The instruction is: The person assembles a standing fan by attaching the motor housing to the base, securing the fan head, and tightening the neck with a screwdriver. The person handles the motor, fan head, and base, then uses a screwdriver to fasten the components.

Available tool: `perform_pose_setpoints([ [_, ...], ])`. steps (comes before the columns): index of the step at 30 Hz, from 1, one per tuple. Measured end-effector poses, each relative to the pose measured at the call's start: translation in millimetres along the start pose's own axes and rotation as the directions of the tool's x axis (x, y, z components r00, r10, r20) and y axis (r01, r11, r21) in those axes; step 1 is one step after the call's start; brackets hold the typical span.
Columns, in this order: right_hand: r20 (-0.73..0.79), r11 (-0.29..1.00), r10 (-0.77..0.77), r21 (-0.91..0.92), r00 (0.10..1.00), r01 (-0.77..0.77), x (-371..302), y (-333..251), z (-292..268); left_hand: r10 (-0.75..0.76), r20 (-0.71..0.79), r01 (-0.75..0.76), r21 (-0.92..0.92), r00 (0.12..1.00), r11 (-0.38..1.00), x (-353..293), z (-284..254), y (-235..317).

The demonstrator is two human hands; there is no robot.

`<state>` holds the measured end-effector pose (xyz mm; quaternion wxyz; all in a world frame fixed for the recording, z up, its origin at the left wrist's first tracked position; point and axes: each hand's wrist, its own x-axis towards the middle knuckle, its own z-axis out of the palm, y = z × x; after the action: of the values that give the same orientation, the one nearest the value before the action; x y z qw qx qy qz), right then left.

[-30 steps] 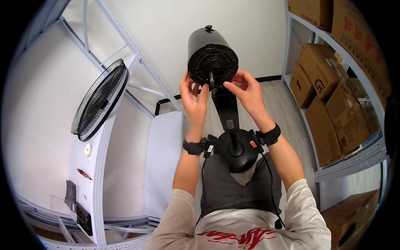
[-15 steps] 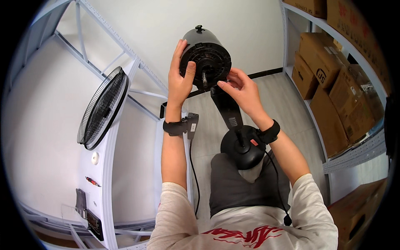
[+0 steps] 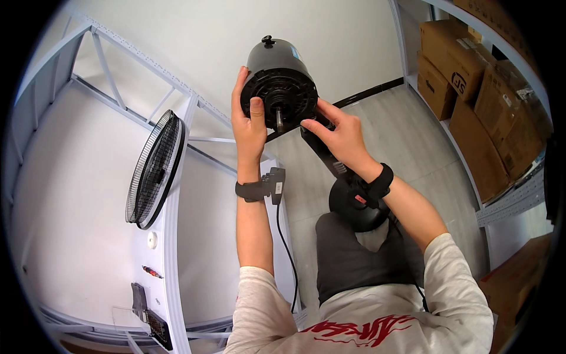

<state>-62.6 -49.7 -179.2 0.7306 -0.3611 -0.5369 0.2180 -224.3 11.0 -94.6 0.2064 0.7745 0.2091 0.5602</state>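
A black fan motor head [image 3: 279, 82] is raised in front of me, its bare metal shaft [image 3: 280, 119] pointing toward me. My left hand [image 3: 250, 121] is closed around the left side of the housing, thumb on the front rim. My right hand [image 3: 342, 133] grips where the black fan neck [image 3: 321, 147] meets the housing at lower right; its fingertips are partly hidden behind the motor. The neck leans left from the round black base [image 3: 359, 212], which stands by my knees, partly covered by my right wrist and its strap.
At left, a white shelf [image 3: 171, 259] carries a black fan grille [image 3: 154, 171], a white round part [image 3: 152, 239], a red-and-black screwdriver [image 3: 152, 272] and a case of small bits [image 3: 158, 330]. Cardboard boxes [image 3: 477, 147] fill the right rack. A cable [image 3: 283, 236] hangs from my left wrist device.
The motor head and neck have tilted further left, with both hands moving along. My right fingers have slid further behind the housing. The whole view has turned slightly.
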Motion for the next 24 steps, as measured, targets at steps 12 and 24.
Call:
perform_pose_setpoints([
  [12,0.044,0.996,-0.077,0.054,0.996,0.075,35.9,-34.7,-17.4,0.037,0.091,-0.042,0.053,0.995,0.998,0.7,-2.4,4.7],
  [24,0.012,0.994,-0.108,-0.006,0.994,0.108,48.0,-39.4,-11.1,0.075,-0.025,-0.073,0.092,0.997,0.993,-3.1,3.4,4.2],
])
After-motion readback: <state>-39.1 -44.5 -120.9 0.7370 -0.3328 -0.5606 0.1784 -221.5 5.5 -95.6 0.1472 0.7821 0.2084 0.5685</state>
